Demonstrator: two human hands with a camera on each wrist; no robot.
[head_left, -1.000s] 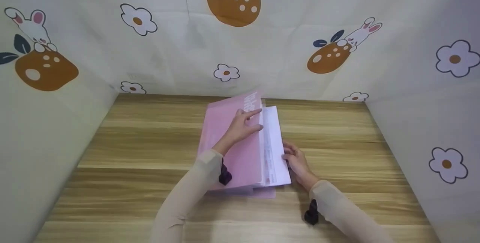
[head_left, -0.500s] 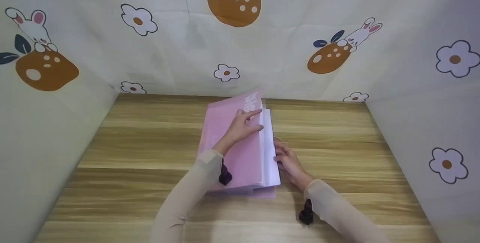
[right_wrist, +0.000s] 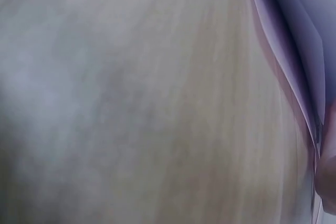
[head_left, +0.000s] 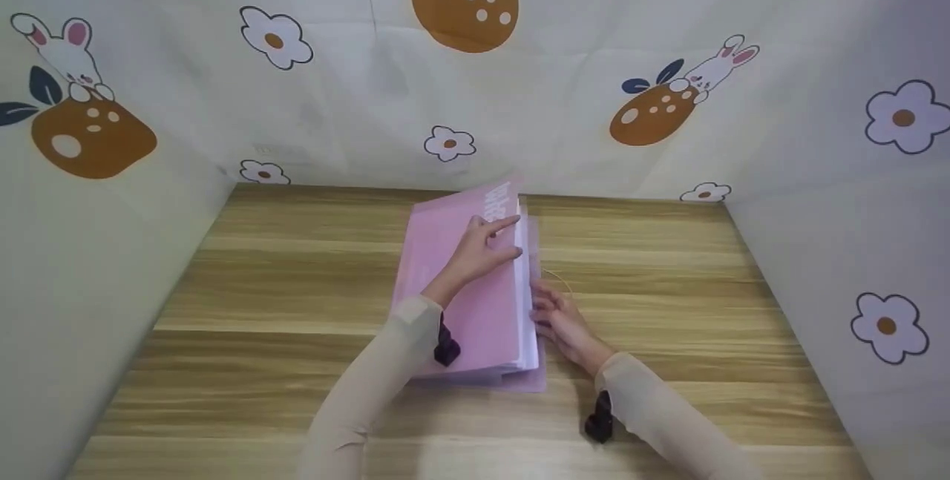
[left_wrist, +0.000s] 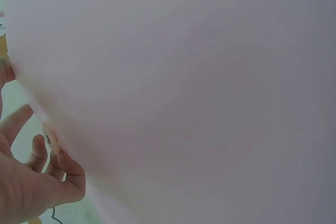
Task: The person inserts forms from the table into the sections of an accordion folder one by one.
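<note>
A pink document folder (head_left: 460, 272) lies on the table, its upper cover raised at the right side. My left hand (head_left: 479, 250) lies over that cover and holds it at the raised edge, index finger and thumb apart there. In the left wrist view the pale cover (left_wrist: 184, 93) fills most of the picture, with fingers along its edge. Inside the folder, a narrow strip of white paper (head_left: 528, 331) shows. My right hand (head_left: 565, 323) touches the right edge of the paper with spread fingers. The right wrist view catches only part of a finger beside the folder's layers (right_wrist: 294, 45).
The folder rests on a wood-grain table (head_left: 282, 302). A thin looped cord (head_left: 560, 277) lies just beyond my right fingers. Printed cloth (head_left: 334, 109) with flowers and rabbits walls the table at the back and on both sides.
The white paper has slid left into the folder, leaving only a narrow strip outside the cover. My right hand has moved left with it. The left hand stays in place.
</note>
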